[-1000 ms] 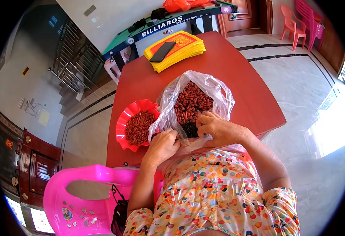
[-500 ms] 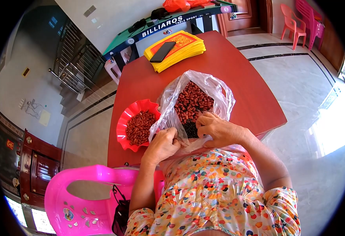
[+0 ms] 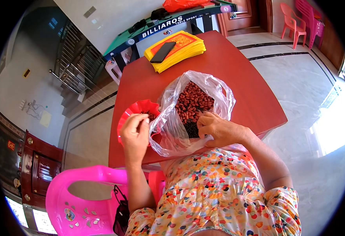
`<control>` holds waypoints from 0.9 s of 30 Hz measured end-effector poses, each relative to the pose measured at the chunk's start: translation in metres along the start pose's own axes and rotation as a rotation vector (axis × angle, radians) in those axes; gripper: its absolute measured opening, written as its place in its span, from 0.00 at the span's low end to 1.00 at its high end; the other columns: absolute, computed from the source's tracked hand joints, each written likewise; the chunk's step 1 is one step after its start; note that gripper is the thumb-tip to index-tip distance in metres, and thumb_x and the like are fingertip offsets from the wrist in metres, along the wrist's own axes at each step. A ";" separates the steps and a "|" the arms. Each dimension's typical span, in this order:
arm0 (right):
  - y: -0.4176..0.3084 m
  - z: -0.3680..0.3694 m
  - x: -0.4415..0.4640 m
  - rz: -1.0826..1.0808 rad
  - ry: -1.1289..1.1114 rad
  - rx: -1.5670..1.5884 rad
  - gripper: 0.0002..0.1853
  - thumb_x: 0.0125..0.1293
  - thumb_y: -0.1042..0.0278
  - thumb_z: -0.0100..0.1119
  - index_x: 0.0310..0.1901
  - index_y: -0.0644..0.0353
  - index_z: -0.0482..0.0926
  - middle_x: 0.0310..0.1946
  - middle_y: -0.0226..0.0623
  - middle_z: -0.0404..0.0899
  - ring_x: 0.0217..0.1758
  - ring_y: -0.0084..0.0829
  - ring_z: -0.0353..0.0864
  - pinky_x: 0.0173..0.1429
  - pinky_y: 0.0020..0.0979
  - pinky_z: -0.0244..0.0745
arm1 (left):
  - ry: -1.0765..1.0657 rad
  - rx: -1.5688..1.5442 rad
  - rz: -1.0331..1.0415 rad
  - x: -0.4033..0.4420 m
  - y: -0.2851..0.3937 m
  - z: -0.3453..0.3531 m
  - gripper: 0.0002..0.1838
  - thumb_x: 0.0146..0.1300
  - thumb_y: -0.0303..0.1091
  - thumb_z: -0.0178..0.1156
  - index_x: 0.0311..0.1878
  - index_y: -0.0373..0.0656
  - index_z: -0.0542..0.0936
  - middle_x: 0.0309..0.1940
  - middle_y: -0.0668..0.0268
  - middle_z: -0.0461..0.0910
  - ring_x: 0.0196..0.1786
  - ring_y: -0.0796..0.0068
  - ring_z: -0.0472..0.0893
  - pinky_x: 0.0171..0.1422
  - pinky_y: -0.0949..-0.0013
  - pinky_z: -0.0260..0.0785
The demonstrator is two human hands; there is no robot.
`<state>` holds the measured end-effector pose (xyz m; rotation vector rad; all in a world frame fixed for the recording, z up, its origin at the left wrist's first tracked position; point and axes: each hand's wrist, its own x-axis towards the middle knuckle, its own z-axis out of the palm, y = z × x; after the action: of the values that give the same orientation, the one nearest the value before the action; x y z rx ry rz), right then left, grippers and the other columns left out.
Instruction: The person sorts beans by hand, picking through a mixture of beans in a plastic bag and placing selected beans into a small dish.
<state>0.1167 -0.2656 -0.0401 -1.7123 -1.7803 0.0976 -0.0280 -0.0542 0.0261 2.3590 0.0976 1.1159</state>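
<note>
1. Red-brown table (image 3: 251, 86); we see everything in hand gathered along its near edge.
2. Billiard table (image 3: 168, 24) behind; along its side we read "BILLIAROS" and, smaller, "TABLE SPORT", with an "8" and a "5" on printed balls.
3. Clear plastic bag (image 3: 168, 135) at the table's near side, mouth open; we judge it soft, limp and rather slippery, heavy only through its filling; best held by a gathered fold of the rim.
4. Yellow paper stack (image 3: 180, 57) farther back; its red printed panel we cannot read.
5. Red bowl (image 3: 145, 106), wavy-rimmed, just left of the bag; looks light and fairly stiff; we would hold it by the rim.
6. Left hand (image 3: 135, 131) over the bowl's near side, thumb close to fingers, grip narrow; right hand (image 3: 219, 129) at the bag's near right side, fingers bunched by the dark beans; whether either pinches anything we cannot tell.
7. Phone (image 3: 163, 52) on the stack; no brand legible to us.
8. Red beans (image 3: 194, 96) in bag and bowl; smaller dark beans (image 3: 191, 129) at the bag's near part; likely hard, smooth, light, apt to roll; fingertip pinch suits.
</note>
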 end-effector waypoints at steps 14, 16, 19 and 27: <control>0.009 0.002 0.001 -0.073 0.093 -0.101 0.05 0.45 0.71 0.58 0.26 0.62 0.77 0.30 0.41 0.73 0.42 0.41 0.71 0.50 0.38 0.67 | -0.257 -0.179 0.058 0.000 0.021 0.008 0.05 0.56 0.22 0.59 0.36 0.33 0.78 0.35 0.61 0.78 0.32 0.78 0.76 0.32 0.77 0.69; 0.006 0.000 0.002 0.019 0.187 -0.113 0.04 0.48 0.72 0.56 0.26 0.63 0.76 0.28 0.42 0.74 0.38 0.42 0.74 0.46 0.39 0.69 | -0.467 -0.157 0.201 -0.002 0.031 0.017 0.14 0.55 0.28 0.62 0.44 0.34 0.77 0.41 0.57 0.77 0.41 0.65 0.78 0.43 0.68 0.71; 0.004 -0.003 0.003 0.126 0.293 -0.086 0.05 0.49 0.72 0.56 0.27 0.64 0.76 0.27 0.42 0.74 0.36 0.43 0.75 0.44 0.40 0.70 | -0.541 -0.056 0.318 -0.007 0.031 0.040 0.21 0.52 0.28 0.64 0.51 0.35 0.75 0.44 0.54 0.77 0.44 0.58 0.79 0.48 0.64 0.71; 0.003 -0.003 0.006 0.250 0.560 0.048 0.06 0.50 0.75 0.57 0.31 0.66 0.77 0.28 0.46 0.77 0.36 0.45 0.77 0.41 0.39 0.73 | -0.585 -0.126 0.103 0.012 0.001 0.055 0.16 0.52 0.20 0.59 0.47 0.34 0.77 0.36 0.53 0.81 0.38 0.64 0.81 0.42 0.66 0.72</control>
<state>0.1210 -0.2611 -0.0366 -1.7079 -1.1458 -0.2123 0.0202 -0.0751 0.0057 2.4938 -0.2950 0.4201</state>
